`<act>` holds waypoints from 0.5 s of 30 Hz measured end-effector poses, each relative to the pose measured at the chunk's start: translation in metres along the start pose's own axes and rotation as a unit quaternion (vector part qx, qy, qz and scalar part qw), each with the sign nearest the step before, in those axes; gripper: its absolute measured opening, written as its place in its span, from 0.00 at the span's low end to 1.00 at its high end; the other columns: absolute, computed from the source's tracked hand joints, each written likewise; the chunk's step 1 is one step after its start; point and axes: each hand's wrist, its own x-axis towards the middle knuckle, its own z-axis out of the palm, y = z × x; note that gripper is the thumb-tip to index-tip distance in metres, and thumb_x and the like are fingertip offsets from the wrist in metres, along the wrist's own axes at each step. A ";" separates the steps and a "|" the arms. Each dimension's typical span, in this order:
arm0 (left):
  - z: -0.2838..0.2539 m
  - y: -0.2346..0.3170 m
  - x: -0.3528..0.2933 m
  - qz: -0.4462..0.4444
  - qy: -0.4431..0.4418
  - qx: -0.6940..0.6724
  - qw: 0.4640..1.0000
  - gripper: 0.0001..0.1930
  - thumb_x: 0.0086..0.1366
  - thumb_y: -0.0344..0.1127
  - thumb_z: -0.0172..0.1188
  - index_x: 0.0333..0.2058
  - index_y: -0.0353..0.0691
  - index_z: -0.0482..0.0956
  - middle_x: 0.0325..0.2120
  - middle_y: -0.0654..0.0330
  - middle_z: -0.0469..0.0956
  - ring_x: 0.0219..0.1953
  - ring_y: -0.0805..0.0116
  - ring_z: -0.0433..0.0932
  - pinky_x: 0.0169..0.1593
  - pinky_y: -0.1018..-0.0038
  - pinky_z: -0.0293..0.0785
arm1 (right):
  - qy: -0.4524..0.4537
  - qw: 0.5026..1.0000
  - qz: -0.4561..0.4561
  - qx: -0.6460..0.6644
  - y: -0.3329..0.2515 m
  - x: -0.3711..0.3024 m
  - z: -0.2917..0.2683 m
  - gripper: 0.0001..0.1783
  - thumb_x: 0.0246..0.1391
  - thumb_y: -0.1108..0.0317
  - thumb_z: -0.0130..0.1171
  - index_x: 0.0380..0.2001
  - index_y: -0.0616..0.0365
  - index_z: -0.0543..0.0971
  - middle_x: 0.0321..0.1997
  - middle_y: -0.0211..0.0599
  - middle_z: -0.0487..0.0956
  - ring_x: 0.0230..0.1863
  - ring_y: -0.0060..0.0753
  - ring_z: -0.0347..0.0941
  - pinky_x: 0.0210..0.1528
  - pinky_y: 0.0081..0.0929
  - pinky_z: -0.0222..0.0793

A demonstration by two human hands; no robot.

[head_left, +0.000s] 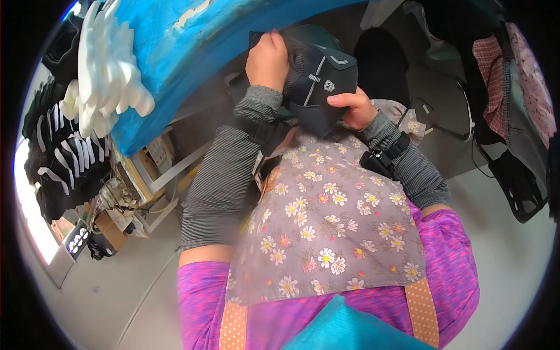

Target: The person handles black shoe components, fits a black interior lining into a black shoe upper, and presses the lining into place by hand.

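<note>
Held up in front of me above my lap is what looks like a dark shoe upper point(306, 76), with mesh, grey trim lines and a small light badge. My left hand point(268, 63) is closed on its left edge, knuckles up. On the lower right, my right hand point(354, 109) pinches the piece, the thumb lying on top and the other fingers hidden beneath. Its lower flap hangs over my flowered apron point(326, 221).
A blue-covered table point(175, 64) curves across the far left. White foam-like pieces point(111, 70) are piled at its left end, beside a stack of black-and-white pieces point(67, 151). A cardboard box point(109, 230) sits lower left. Garments point(513, 93) hang over a chair at right.
</note>
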 end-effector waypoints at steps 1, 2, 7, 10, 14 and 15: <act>0.001 0.004 0.002 -0.014 -0.003 -0.039 0.999 0.20 0.69 0.46 0.42 0.32 0.37 0.78 0.27 0.43 0.79 0.32 0.39 0.77 0.37 0.52 0.74 | 0.006 1.000 0.000 0.005 0.001 -0.001 -0.001 0.26 0.47 0.77 0.56 0.53 0.65 0.70 0.50 0.42 0.77 0.52 0.37 0.73 0.57 0.34 0.68; 0.002 0.007 0.004 -0.029 -0.005 -0.078 0.997 0.20 0.69 0.45 0.42 0.33 0.37 0.78 0.27 0.43 0.79 0.32 0.39 0.77 0.37 0.52 0.74 | 0.000 1.000 -0.003 -0.001 0.002 -0.001 -0.001 0.24 0.47 0.76 0.58 0.51 0.64 0.72 0.49 0.40 0.77 0.50 0.35 0.74 0.55 0.31 0.68; 0.015 0.001 0.006 -0.019 0.016 -0.112 0.993 0.20 0.69 0.46 0.41 0.34 0.37 0.78 0.28 0.42 0.79 0.34 0.38 0.77 0.37 0.52 0.73 | -0.003 1.000 -0.024 0.000 0.002 -0.003 0.010 0.22 0.48 0.76 0.61 0.49 0.64 0.74 0.47 0.37 0.78 0.48 0.31 0.74 0.54 0.28 0.68; 0.013 0.004 0.005 -0.069 0.001 -0.118 0.991 0.21 0.69 0.47 0.41 0.33 0.37 0.79 0.29 0.42 0.79 0.35 0.38 0.77 0.38 0.51 0.72 | -0.009 1.000 -0.027 -0.002 0.002 -0.001 0.003 0.23 0.48 0.76 0.59 0.50 0.64 0.73 0.47 0.39 0.78 0.49 0.34 0.75 0.55 0.30 0.69; 0.002 0.005 0.000 -0.074 0.018 -0.092 0.993 0.22 0.68 0.48 0.42 0.33 0.37 0.79 0.29 0.42 0.79 0.35 0.38 0.77 0.40 0.51 0.72 | -0.004 0.999 -0.030 0.018 -0.002 0.001 0.003 0.23 0.49 0.77 0.57 0.51 0.65 0.73 0.47 0.42 0.78 0.49 0.37 0.75 0.55 0.33 0.70; -0.005 0.008 -0.001 -0.087 0.005 -0.076 0.993 0.22 0.68 0.48 0.42 0.33 0.37 0.79 0.29 0.42 0.79 0.35 0.38 0.77 0.40 0.51 0.72 | 0.003 0.999 -0.025 0.033 -0.006 -0.001 0.004 0.23 0.48 0.77 0.57 0.51 0.65 0.72 0.48 0.42 0.78 0.49 0.37 0.76 0.55 0.33 0.70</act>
